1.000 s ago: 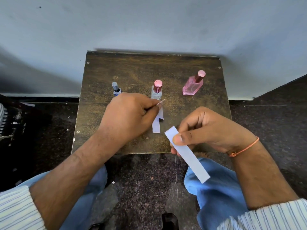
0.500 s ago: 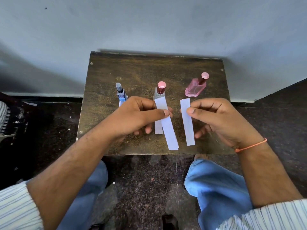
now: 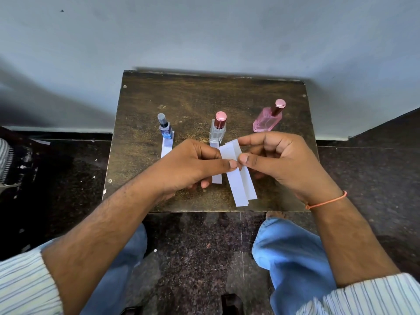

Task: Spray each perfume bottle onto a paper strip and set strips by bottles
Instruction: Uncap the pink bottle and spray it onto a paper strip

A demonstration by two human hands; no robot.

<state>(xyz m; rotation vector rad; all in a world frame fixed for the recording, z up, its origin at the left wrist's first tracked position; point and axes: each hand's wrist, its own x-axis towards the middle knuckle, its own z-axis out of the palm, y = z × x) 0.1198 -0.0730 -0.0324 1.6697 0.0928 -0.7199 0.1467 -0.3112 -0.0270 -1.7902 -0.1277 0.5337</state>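
Note:
Three perfume bottles stand in a row on the small brown table (image 3: 141, 169): a blue one (image 3: 165, 128) at the left, a clear one with a pink cap (image 3: 218, 128) in the middle, a pink one (image 3: 268, 119) at the right. A white strip (image 3: 167, 147) lies in front of the blue bottle, another strip (image 3: 216, 178) in front of the clear bottle, partly hidden by my left hand. My left hand (image 3: 193, 167) and my right hand (image 3: 279, 160) meet over the table's front, pinching two overlapping paper strips (image 3: 238, 185) between thumbs and fingers.
The table stands against a pale wall (image 3: 204, 30) on a dark speckled floor (image 3: 195, 258). My knees in blue jeans (image 3: 293, 253) are below the table's front edge. A dark object (image 3: 9, 160) sits at the far left.
The two strips, held apart half a second ago, have been brought together and now overlap between both hands. My right hand moved left toward my left hand.

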